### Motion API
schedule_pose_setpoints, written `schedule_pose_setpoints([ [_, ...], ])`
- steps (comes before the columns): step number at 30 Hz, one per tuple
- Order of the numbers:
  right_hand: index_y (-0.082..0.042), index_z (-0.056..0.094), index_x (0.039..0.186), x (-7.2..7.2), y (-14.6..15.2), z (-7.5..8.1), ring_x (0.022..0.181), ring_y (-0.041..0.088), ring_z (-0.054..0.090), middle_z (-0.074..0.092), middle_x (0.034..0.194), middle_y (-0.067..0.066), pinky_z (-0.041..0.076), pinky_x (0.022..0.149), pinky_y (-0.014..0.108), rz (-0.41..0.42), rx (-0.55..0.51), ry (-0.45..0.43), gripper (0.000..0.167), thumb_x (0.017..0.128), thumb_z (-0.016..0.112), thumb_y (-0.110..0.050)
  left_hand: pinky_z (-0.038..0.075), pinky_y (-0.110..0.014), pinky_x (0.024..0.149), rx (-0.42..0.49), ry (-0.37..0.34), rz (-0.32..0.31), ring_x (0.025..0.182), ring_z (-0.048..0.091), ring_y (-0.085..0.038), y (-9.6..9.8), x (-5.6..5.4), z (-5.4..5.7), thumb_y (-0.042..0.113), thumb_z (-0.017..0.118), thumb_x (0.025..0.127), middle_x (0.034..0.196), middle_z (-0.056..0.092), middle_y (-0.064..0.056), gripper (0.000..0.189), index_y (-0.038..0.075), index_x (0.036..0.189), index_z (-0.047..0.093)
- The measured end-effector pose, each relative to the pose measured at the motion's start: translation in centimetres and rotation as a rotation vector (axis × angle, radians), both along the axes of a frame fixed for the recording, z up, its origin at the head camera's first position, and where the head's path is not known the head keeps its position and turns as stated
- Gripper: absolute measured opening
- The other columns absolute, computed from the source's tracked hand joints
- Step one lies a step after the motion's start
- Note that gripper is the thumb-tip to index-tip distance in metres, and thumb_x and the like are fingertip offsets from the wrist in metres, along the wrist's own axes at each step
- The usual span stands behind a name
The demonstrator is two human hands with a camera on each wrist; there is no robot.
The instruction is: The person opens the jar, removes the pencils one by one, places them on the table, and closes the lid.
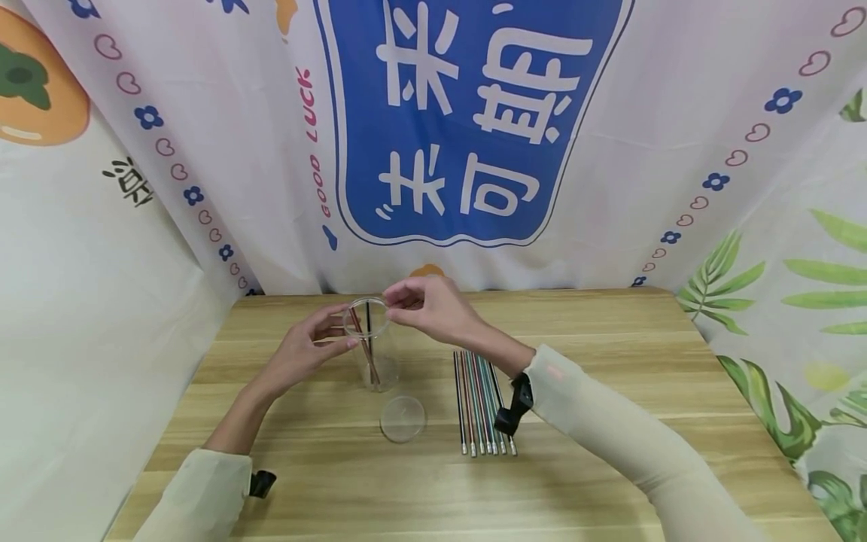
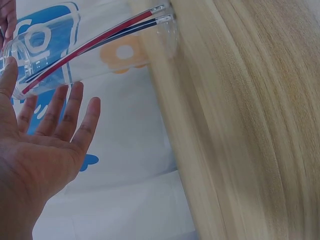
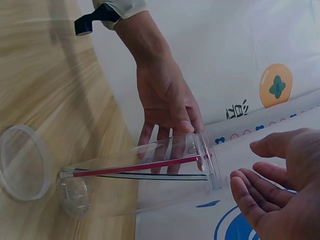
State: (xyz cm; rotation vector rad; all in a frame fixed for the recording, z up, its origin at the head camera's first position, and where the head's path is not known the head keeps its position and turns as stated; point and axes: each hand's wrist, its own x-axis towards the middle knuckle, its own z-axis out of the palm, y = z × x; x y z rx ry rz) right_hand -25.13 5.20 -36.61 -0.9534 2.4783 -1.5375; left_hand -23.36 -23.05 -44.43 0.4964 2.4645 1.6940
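Note:
A tall clear plastic jar (image 1: 386,352) stands upright on the wooden table, its mouth uncovered. Two pencils lean inside it, a red one (image 3: 135,167) and a dark striped one (image 2: 127,31), eraser ends at the bottom. My left hand (image 1: 305,350) holds the jar near its rim, thumb on the near side and fingers spread along the other side. Beside the opening, at its right, my right hand (image 1: 433,305) hovers with loosely bent fingers and nothing between them. A round clear lid (image 1: 403,419) lies flat in front of the jar.
A row of several pencils (image 1: 477,406) lies side by side to the right of the lid, partly beneath my right forearm. Behind the table (image 1: 325,482) hangs a printed cloth (image 1: 582,256). Black straps sit on both wrists.

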Motion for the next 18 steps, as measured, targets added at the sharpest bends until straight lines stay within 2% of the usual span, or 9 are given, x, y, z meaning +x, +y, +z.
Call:
schedule_pose_setpoints([
  [7,0.0,0.075,0.121,-0.5,-1.3,0.7,0.095,0.015,0.073,0.078,0.108,0.009,0.061,0.084,0.023,0.021,0.042,-0.019,0.026,0.097,0.078,-0.008,0.06,-0.027,0.095,-0.011,0.002,-0.003,0.13,0.063,-0.039,0.0,-0.1,0.1,0.021,0.078,0.099,0.145,0.062,-0.02,0.067,0.008,0.158,0.047],
  [18,0.001,0.075,0.122,-1.2,-3.1,0.7,0.097,0.017,0.074,0.078,0.11,0.009,0.061,0.083,0.022,0.029,0.096,-0.058,0.027,0.097,0.078,-0.009,0.06,-0.029,0.096,-0.024,-0.004,-0.002,0.13,0.063,-0.038,-0.1,0.0,0.1,0.025,0.078,0.1,0.145,0.062,-0.018,0.066,0.013,0.157,0.049],
])
